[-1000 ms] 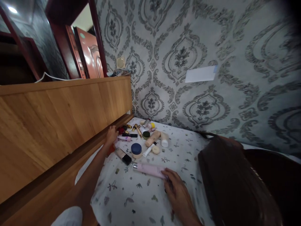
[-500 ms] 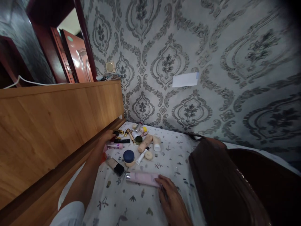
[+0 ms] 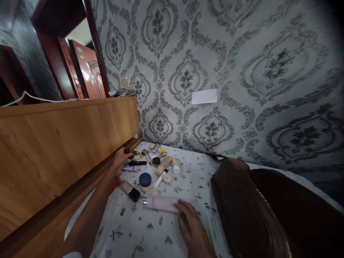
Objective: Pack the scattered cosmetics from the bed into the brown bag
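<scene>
My left hand (image 3: 120, 157) is at the far left edge of the sheet, its fingers closed on a small dark red item (image 3: 127, 152), mostly hidden. Close by lie small gold-capped items (image 3: 136, 153), a black tube (image 3: 137, 163) and a pink-and-white tube (image 3: 131, 168). At the front, my right hand (image 3: 192, 224) has its fingers closed around the end of a pale pink cosmetic tube (image 3: 161, 204) with a silver cap. Left of that tube lies a black-capped foundation bottle (image 3: 130, 191); a blue-lidded jar (image 3: 145, 181) stands behind it.
Several other cosmetics, among them a beige bottle (image 3: 163, 165) and a white-capped tube (image 3: 176, 165), lie on the patterned sheet (image 3: 150, 236). A dark brown bag (image 3: 239, 208) stands at right. A wooden board (image 3: 67, 143) borders the left, a papered wall (image 3: 185, 118) the back.
My left hand has shifted slightly, and the dark red item now shows raised at its fingertips. The right hand stays at the pink tube. The camera view has tilted a little.
</scene>
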The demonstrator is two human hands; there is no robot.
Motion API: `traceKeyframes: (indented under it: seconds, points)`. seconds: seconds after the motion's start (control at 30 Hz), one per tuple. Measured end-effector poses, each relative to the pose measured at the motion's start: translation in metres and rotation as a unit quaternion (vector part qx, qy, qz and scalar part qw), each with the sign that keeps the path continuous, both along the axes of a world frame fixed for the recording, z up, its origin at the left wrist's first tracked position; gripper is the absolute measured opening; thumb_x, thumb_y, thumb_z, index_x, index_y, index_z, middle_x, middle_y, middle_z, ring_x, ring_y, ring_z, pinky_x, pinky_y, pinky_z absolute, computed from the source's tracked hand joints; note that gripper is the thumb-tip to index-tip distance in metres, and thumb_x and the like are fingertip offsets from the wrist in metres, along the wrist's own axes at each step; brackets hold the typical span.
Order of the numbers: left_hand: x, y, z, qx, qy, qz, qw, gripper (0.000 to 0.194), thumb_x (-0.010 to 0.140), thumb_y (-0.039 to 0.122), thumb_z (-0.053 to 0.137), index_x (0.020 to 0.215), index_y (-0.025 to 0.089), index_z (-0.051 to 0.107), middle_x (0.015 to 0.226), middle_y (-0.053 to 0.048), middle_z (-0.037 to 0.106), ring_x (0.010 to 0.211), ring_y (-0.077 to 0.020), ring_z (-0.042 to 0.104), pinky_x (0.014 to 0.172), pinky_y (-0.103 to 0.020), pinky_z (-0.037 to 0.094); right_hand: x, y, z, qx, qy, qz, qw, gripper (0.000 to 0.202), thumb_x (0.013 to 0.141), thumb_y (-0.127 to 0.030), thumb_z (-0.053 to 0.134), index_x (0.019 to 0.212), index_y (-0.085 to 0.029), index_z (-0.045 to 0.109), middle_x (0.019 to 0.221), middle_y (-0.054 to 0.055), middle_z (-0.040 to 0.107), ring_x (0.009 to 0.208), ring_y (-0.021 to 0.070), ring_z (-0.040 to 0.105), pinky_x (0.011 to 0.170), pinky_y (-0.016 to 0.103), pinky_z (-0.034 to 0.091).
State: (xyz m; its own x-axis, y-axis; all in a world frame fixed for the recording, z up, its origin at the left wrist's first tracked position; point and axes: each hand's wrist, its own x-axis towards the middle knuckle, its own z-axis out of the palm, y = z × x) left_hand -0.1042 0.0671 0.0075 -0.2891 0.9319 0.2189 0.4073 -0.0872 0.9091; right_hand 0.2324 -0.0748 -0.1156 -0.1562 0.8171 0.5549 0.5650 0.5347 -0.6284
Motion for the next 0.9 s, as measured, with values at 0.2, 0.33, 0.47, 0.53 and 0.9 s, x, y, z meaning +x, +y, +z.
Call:
traceKeyframes:
  seconds: [0.2,0.33,0.47,0.53,0.9]
  points:
    - [0.043,-0.032,0.001,0.026,-0.156,-0.14,0.977,0.041,0.08,0.039,0.073,0.113,0.02,0.056,0.12,-0.009,0.067,0.104,-0.0244,0.069,0.09,-0.043,0.059,-0.007,-0.005,0.012,-0.038,0.055,0.0,0.998,0.031,0.093,-0.031,0.049,0.111,-0.019,0.072,0.121,0.014,0.069,0.116,0.0292,0.064,0.102,0.051,0.052]
    - [0.1,-0.069,-0.019,0.008,-0.333,-0.281,0.9,0.051,0.071,0.039,0.081,0.111,0.021,0.055,0.122,-0.008,0.066,0.112,-0.0265,0.066,0.1,-0.049,0.052,-0.01,-0.014,0.034,-0.067,0.136,0.027,0.988,0.034,0.094,-0.04,0.05,0.114,-0.02,0.069,0.12,0.013,0.069,0.116,0.0275,0.062,0.103,0.048,0.049]
    - [0.156,-0.101,-0.035,-0.007,-0.403,-0.328,0.854,0.053,0.066,0.037,0.085,0.109,0.023,0.057,0.118,-0.006,0.065,0.109,-0.0244,0.065,0.099,-0.046,0.051,-0.012,-0.021,0.052,-0.148,0.243,0.065,0.956,0.046,0.092,-0.051,0.055,0.125,-0.02,0.063,0.127,0.013,0.066,0.116,0.0267,0.062,0.097,0.043,0.051]
    - [0.175,-0.112,-0.039,0.002,-0.386,-0.329,0.862,0.054,0.065,0.036,0.086,0.108,0.024,0.057,0.116,-0.004,0.064,0.105,-0.0224,0.065,0.094,-0.041,0.053,-0.013,-0.023,0.057,-0.183,0.305,0.075,0.932,0.053,0.089,-0.059,0.057,0.126,-0.021,0.063,0.126,0.012,0.067,0.115,0.0271,0.062,0.095,0.041,0.052]
    - [0.198,-0.128,-0.065,0.056,-0.167,-0.31,0.934,0.068,0.073,0.035,0.079,0.133,0.026,0.048,0.122,-0.008,0.058,0.114,-0.0246,0.059,0.1,-0.038,0.046,-0.004,-0.03,0.051,-0.287,0.567,0.121,0.762,0.052,0.075,-0.062,0.074,0.109,-0.022,0.068,0.109,0.008,0.073,0.09,0.0212,0.068,0.069,0.03,0.053]
